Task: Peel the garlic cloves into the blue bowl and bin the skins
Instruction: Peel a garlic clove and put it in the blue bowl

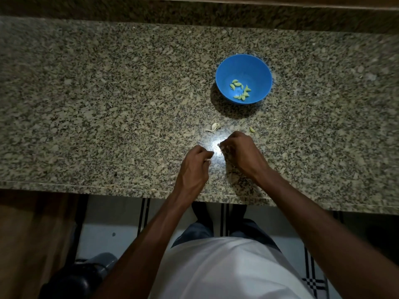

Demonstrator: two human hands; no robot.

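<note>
Head view. Both hands work close together above the near part of the granite surface [108,104], just in front of the person. The left hand [195,164] has its fingers curled, the tips pinching something small and pale. The right hand [240,151] is curled likewise, its grip narrow on a pale scrap at the fingertips; whether either holds a clove or only skin cannot be told.

The blue bowl [222,70] stands beyond the hands and slightly to the right, with about a dozen peeled cloves [240,90] inside.

One peeled clove [252,129] lies on the surface just beyond the right hand, between it and the bowl, its long axis pointing roughly away from the person. The right hand is nearer to both.

A bit of skin [214,127] lies beyond the gap between the hands.
</note>
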